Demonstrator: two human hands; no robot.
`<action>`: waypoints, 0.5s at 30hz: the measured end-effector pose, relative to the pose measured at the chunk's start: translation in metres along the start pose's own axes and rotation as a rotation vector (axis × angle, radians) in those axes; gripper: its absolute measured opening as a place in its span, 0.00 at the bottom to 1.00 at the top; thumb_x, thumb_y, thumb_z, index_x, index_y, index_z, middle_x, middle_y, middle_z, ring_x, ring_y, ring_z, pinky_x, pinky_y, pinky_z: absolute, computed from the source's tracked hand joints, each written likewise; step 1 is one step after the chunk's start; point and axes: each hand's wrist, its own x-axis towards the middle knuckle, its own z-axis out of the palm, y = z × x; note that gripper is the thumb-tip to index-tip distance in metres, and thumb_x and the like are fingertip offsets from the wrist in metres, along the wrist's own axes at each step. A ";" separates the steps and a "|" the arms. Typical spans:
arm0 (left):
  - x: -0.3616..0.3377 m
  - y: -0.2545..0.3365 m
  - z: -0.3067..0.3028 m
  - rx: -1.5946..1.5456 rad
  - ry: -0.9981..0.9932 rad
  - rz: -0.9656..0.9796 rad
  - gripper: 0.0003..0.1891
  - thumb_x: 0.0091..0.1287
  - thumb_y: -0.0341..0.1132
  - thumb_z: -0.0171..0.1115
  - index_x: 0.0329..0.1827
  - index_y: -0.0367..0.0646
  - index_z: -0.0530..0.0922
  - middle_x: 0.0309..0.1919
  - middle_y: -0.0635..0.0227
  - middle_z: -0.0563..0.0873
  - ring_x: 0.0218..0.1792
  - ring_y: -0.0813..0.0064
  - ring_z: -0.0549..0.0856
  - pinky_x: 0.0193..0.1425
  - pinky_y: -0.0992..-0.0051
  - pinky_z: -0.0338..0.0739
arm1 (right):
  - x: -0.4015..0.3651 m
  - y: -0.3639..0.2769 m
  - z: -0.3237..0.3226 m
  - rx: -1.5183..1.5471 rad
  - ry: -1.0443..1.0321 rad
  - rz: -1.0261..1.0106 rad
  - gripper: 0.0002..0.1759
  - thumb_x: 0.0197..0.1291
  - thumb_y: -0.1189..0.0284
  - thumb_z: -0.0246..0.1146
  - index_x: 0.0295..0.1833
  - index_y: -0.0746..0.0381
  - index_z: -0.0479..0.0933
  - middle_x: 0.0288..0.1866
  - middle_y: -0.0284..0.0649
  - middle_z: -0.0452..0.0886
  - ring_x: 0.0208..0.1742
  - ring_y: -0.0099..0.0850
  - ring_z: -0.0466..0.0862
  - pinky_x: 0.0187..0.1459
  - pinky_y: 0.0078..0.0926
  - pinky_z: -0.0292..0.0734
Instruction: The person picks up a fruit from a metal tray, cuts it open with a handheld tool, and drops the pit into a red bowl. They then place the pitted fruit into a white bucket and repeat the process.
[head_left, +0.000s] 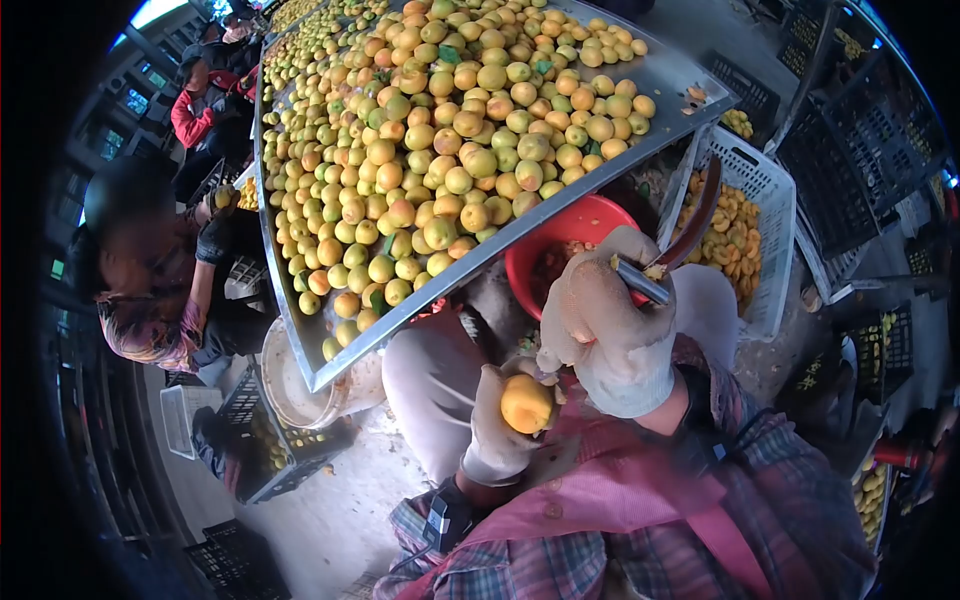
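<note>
In the head view, my gloved left hand point(502, 425) is closed around a yellow-orange apricot point(526, 403) low in front of my body. My gloved right hand point(615, 325) grips a curved knife point(698, 215) by its metal tube handle; the brown blade arcs up and to the right. Both gloves look stained and dirty. Just beyond my right hand, a red basin point(522, 268) holds brownish bits, partly hidden by the glove. In front of me, a large metal-edged table point(480, 240) carries a heap of whole apricots point(430, 150).
A white crate point(778, 240) of split apricots point(735, 225) stands to the right, with dark crates point(860, 140) beyond it. At left are a white bucket point(290, 375), a black crate point(265, 440) and a person point(150, 290) holding a fruit. Another person in red point(190, 120) sits farther back.
</note>
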 end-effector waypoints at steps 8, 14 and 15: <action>-0.009 -0.002 0.002 0.222 0.063 -0.036 0.35 0.75 0.61 0.30 0.59 0.36 0.72 0.42 0.61 0.83 0.41 0.73 0.81 0.48 0.76 0.74 | -0.006 0.006 -0.002 -0.037 -0.140 -0.055 0.08 0.56 0.80 0.63 0.34 0.61 0.70 0.23 0.33 0.74 0.21 0.23 0.75 0.23 0.22 0.70; -0.012 -0.010 -0.021 0.592 0.036 0.080 0.33 0.73 0.64 0.41 0.63 0.43 0.69 0.52 0.58 0.81 0.47 0.60 0.83 0.49 0.62 0.80 | -0.008 0.007 -0.004 -0.116 -0.236 -0.017 0.08 0.62 0.75 0.61 0.36 0.61 0.67 0.18 0.38 0.69 0.13 0.30 0.71 0.15 0.27 0.68; -0.015 -0.013 -0.025 0.783 0.024 0.187 0.33 0.72 0.64 0.42 0.64 0.44 0.68 0.52 0.58 0.81 0.48 0.60 0.83 0.49 0.61 0.80 | -0.009 0.007 -0.005 -0.117 -0.248 -0.017 0.09 0.61 0.74 0.63 0.37 0.61 0.68 0.18 0.38 0.70 0.13 0.30 0.70 0.15 0.27 0.68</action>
